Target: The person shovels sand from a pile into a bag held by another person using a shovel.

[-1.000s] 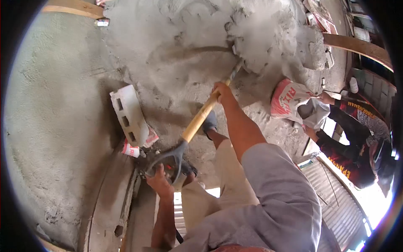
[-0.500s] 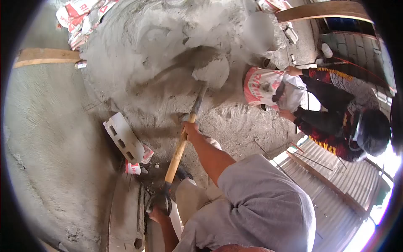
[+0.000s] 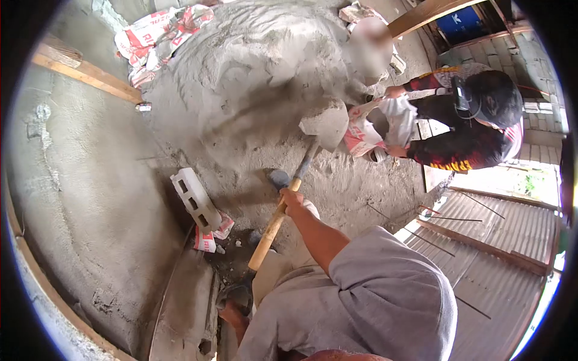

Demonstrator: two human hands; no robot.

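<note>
A long-handled shovel is in both my hands, its wooden shaft (image 3: 268, 240) slanting up and right from my body. My right hand (image 3: 292, 201) is wrapped round the upper shaft, near the metal socket. At the lower left, my left hand (image 3: 232, 313) is closed on the dark grip at the shaft's end. The dusty grey blade (image 3: 326, 125) sits just beside a red-and-white sack (image 3: 361, 135); whether it carries a load I cannot tell. A co-worker (image 3: 475, 132) in dark sleeves holds that sack's mouth open with both hands.
A broad heap of grey sand or cement mix (image 3: 241, 66) spreads ahead. A hollow concrete block (image 3: 195, 198) lies left of the shaft. Crumpled sacks (image 3: 159, 36) rest at the upper left. Wooden beams (image 3: 90, 78) cross both sides, and corrugated sheets (image 3: 481, 253) lie at right.
The shovel blade and the sack have come closer together. The co-worker leans in, and the sack's mouth shows wider. My view has shifted slightly; both my hands keep their hold.
</note>
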